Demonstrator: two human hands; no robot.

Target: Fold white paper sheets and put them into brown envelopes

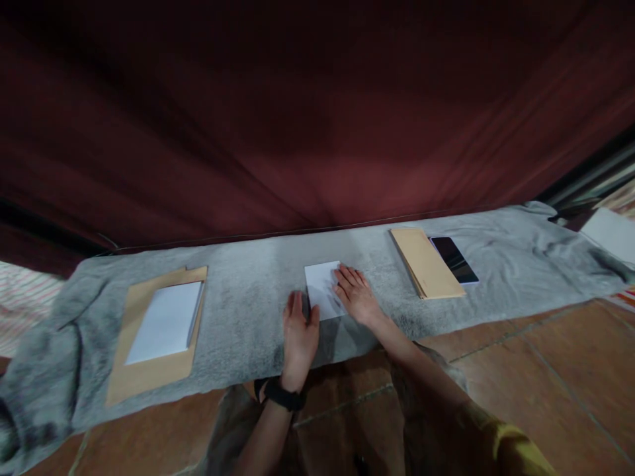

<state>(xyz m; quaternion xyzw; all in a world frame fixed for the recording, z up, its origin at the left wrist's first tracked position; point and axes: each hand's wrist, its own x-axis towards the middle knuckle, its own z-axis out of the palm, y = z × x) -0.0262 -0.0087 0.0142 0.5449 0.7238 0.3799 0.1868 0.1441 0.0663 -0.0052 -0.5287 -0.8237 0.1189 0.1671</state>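
A small white sheet of paper [321, 285] lies in the middle of a grey cloth [248, 311] spread on the floor. My right hand [354, 293] rests flat on the sheet's right side, fingers stretched out. My left hand [299, 330] lies flat on the cloth with its fingertips at the sheet's lower left edge, fingers together and extended. A black band [282, 395] is on my left wrist.
At the left, a stack of white paper [166, 320] sits on a brown folder [143, 377]. At the right lie a pile of brown envelopes [426, 262] and a dark phone [454, 259]. A dark red curtain [317, 112] hangs behind; terracotta tiles [546, 370] in front.
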